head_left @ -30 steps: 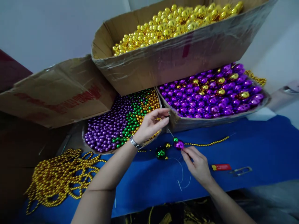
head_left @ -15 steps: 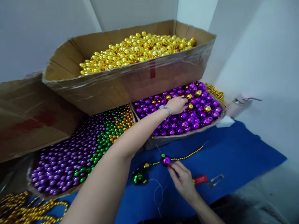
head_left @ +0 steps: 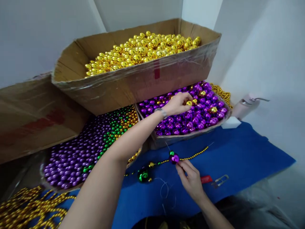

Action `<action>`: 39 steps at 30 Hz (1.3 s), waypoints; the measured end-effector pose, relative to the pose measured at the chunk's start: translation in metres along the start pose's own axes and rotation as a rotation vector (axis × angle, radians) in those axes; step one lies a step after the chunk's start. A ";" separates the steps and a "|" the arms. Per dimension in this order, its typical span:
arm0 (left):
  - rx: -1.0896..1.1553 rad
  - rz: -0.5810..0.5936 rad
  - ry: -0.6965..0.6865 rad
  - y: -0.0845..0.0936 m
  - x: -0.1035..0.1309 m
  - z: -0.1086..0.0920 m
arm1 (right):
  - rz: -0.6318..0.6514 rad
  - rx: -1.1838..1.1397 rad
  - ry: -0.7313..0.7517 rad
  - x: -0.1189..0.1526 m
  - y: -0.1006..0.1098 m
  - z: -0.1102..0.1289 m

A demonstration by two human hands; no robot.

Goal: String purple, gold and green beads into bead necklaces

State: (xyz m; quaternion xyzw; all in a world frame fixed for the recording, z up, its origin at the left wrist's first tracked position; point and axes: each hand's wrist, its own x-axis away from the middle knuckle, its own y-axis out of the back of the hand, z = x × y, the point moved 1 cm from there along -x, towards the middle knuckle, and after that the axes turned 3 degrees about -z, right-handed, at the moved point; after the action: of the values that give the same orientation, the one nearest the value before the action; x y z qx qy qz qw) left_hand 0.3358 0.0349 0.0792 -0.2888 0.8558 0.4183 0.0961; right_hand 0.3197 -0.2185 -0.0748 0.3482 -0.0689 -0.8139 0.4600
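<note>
My left hand [head_left: 177, 103] reaches over the box of purple beads [head_left: 190, 135], its thumb and fingers curled around a gold bead [head_left: 189, 103]. Below it, my right hand [head_left: 192, 179] pinches a large purple bead [head_left: 174, 158] on a strand. A small green bead [head_left: 172, 153] sits against the purple one, with a thin pin or wire sticking up beside it. Small gold beads [head_left: 195, 156] run along the strand to the right. Leftward are a gold bead [head_left: 151, 164] and a big dark green ball [head_left: 143, 175].
A carton of gold beads [head_left: 133, 86] stands behind. At the left lie a box of small purple, green and gold beads [head_left: 42, 171] and gold bead strands [head_left: 35, 206]. A red tag [head_left: 206, 179], metal clip [head_left: 221, 181], white block [head_left: 231, 122] and pinkish bottle [head_left: 245, 106] are at the right.
My left hand has pulled back slightly leftward and a gold bead now shows between its fingers. My right hand still pinches the purple bead. The view has shifted a little.
</note>
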 end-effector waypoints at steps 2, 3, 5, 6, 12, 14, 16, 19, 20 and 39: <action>0.360 -0.086 0.080 0.028 0.047 -0.004 | -0.020 0.024 0.039 -0.001 0.001 0.004; 0.524 -0.121 0.141 0.039 0.073 -0.006 | -0.023 0.031 0.057 -0.002 0.002 0.006; 0.780 -0.210 0.263 0.053 0.128 -0.007 | -0.018 0.041 0.099 -0.004 0.001 0.010; 0.881 -0.259 0.320 0.055 0.154 -0.007 | -0.012 0.047 0.122 -0.005 0.000 0.012; 1.220 -0.492 0.571 0.047 0.263 0.002 | 0.073 0.104 0.256 -0.008 -0.018 0.025; 1.248 -0.546 0.592 0.046 0.282 0.004 | 0.105 0.120 0.293 -0.008 -0.025 0.029; 1.266 -0.569 0.597 0.048 0.295 0.005 | 0.124 0.135 0.317 -0.007 -0.030 0.032; 1.271 -0.567 0.592 0.051 0.308 0.005 | 0.139 0.155 0.336 -0.006 -0.035 0.035; 1.263 -0.568 0.589 0.052 0.311 0.005 | 0.144 0.161 0.343 -0.005 -0.037 0.035; 0.967 -0.512 0.584 0.058 0.322 0.006 | 0.149 0.370 0.454 0.001 -0.035 0.032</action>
State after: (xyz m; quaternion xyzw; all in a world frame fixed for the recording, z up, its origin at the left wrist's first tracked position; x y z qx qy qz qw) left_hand 0.0399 -0.0654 -0.0169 -0.5111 0.8431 -0.1496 0.0753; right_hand 0.2744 -0.2056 -0.0664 0.5930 -0.1365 -0.6531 0.4508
